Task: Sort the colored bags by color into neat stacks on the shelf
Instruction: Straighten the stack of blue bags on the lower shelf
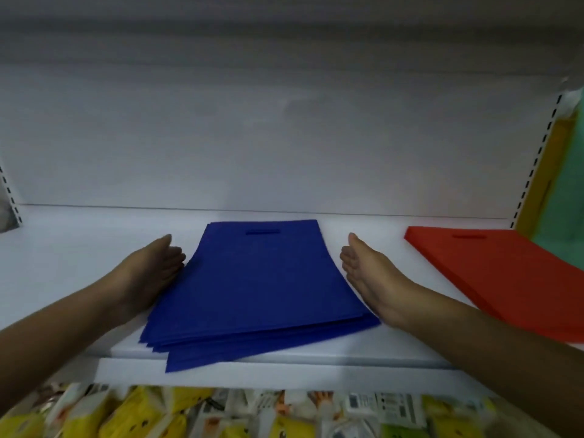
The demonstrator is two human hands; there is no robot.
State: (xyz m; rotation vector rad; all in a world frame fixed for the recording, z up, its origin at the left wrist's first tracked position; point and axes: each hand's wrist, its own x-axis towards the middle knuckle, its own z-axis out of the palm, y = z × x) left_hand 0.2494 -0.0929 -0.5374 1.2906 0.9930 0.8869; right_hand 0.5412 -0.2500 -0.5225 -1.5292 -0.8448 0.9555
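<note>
This looks like a shop. A white metal display shelf (63,248) spans the middle of the frame, with slotted, perforated uprights (534,159) at the right and far left edges, the kind used in retail racking. Flat stacks of identical blue bags (259,279) and red bags (499,273) lie on it like stock. Along the bottom of the frame, rows of packaged goods (221,415) with barcode labels (392,404) fill the shelf below.
</note>
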